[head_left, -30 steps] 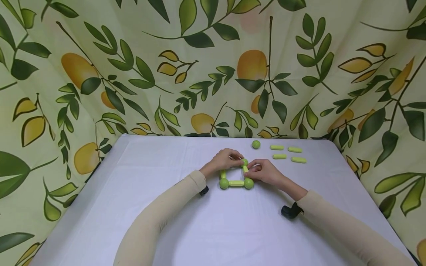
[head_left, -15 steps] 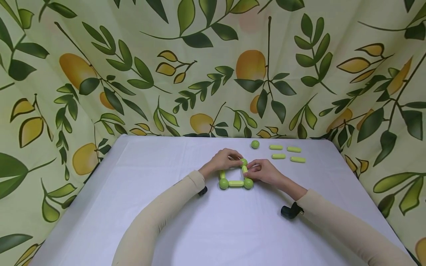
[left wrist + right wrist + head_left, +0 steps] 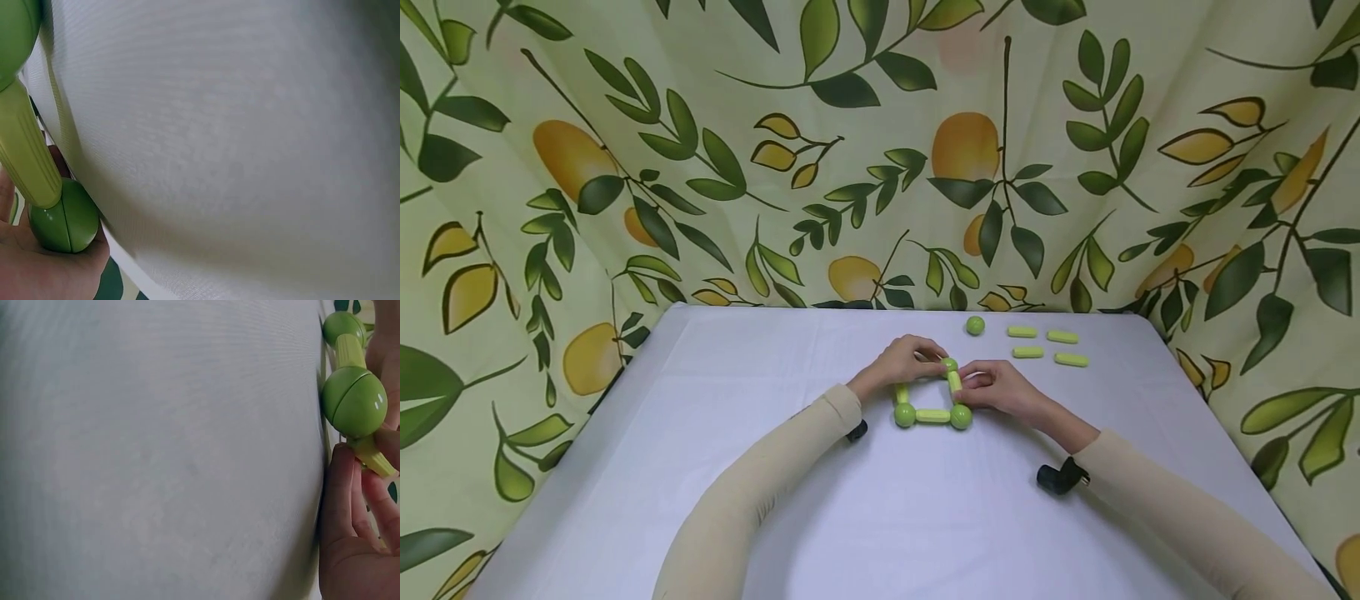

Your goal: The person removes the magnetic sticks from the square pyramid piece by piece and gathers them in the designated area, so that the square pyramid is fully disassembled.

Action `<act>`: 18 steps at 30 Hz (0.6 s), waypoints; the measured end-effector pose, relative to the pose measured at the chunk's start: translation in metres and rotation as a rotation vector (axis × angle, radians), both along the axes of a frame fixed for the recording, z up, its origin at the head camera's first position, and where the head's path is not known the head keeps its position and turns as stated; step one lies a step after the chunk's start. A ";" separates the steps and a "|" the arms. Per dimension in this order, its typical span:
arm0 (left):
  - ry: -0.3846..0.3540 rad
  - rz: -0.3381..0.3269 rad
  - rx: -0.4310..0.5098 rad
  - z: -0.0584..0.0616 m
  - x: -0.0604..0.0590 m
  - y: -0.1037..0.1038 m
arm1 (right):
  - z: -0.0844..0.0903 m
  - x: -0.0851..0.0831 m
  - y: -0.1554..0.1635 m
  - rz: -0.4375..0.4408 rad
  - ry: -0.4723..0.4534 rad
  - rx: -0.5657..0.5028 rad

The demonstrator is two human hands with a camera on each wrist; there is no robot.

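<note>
In the head view, green balls joined by yellow-green rods form a four-sided frame on the white table. My left hand (image 3: pixel 910 358) is over its far left part, pinching the far right ball (image 3: pixel 950 365) with thumb and fingers. The palm hides the far left corner. In the left wrist view a ball (image 3: pixel 65 215) sits against the hand, joined to a ribbed rod (image 3: pixel 28 147). My right hand (image 3: pixel 996 385) pinches the right-side rod (image 3: pixel 955 383) just above the near right ball (image 3: pixel 960 417). A near rod (image 3: pixel 932 416) links that ball to the near left ball (image 3: pixel 905 415).
A loose green ball (image 3: pixel 975 326) lies near the table's far edge. Several loose rods (image 3: pixel 1028 352) lie to its right, beyond the right hand. Leaf-patterned curtains (image 3: pixel 880 167) stand behind the table (image 3: pixel 880 517) and at its sides.
The right hand has shifted very slightly to the right and nearer, and the right-side rod and near right ball with it. The left hand keeps its place and grip.
</note>
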State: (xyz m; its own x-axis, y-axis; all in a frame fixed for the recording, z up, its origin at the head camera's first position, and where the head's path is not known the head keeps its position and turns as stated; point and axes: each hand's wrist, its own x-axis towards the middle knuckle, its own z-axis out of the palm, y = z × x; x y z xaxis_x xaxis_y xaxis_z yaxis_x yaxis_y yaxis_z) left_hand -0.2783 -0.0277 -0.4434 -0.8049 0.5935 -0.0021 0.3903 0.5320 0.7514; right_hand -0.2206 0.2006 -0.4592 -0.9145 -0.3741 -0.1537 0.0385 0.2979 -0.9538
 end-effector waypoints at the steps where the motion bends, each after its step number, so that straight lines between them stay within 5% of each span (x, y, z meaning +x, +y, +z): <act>1: 0.000 0.001 0.001 0.000 0.000 0.000 | 0.000 0.000 0.001 0.007 0.003 -0.012; 18: -0.015 0.015 -0.003 -0.001 -0.001 0.000 | 0.000 0.000 0.043 -0.051 0.098 -0.010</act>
